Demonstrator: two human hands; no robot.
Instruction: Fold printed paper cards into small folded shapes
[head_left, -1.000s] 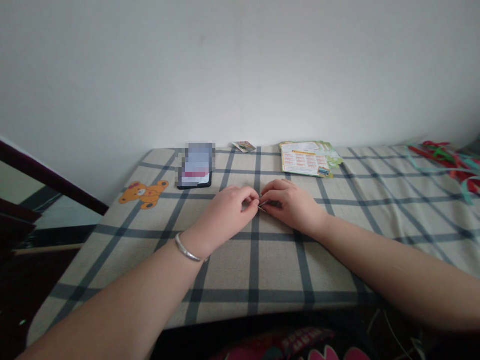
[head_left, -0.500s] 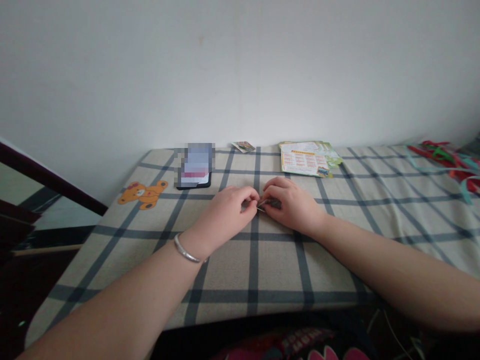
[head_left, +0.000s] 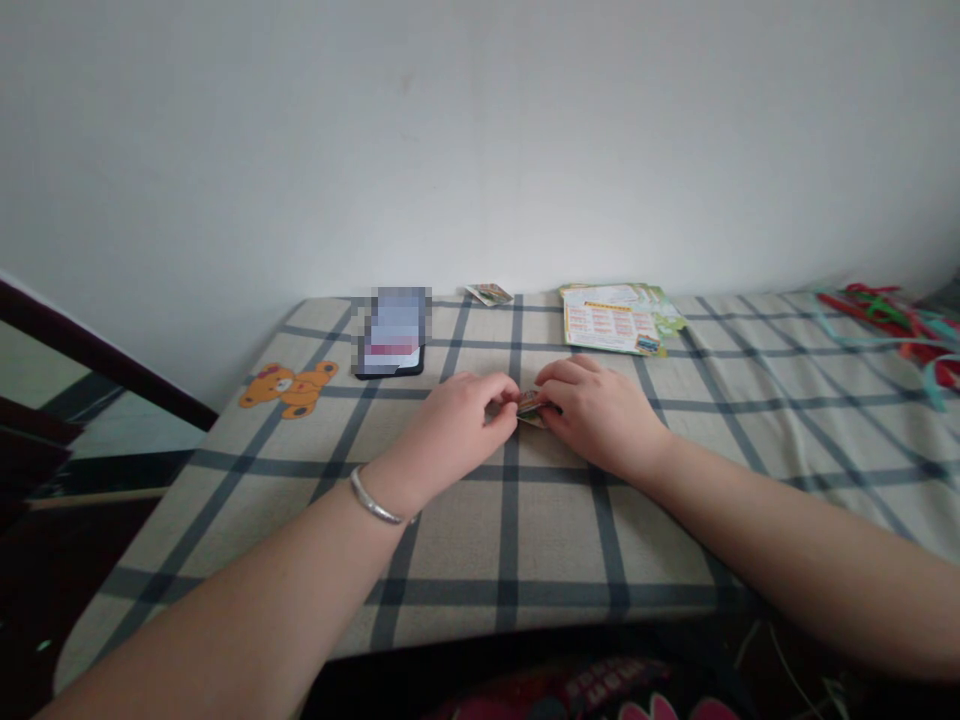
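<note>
A small piece of folded printed paper (head_left: pixel 531 408) shows between my two hands, just above or on the checked tablecloth. My left hand (head_left: pixel 469 415), with a silver bangle at its wrist, pinches the left end of it between thumb and fingers. From the other side my right hand (head_left: pixel 592 405) grips the right end, its fingers bent over and hiding much of the paper. Against the wall lies another small folded printed paper (head_left: pixel 489 293), similar in look and apart from both hands.
Beyond my left hand lies a phone (head_left: pixel 391 335) with a blurred screen. A stack of printed cards (head_left: pixel 619 318) sits at the back, and coloured ribbons (head_left: pixel 892 320) lie at the far right. An orange bear picture (head_left: pixel 291 388) marks the checked tablecloth (head_left: pixel 465 540). A wall (head_left: pixel 480 150) rises behind.
My right hand has shifted slightly to the right, away from the left one. More of the folded paper now shows between them. My left hand has hardly moved.
</note>
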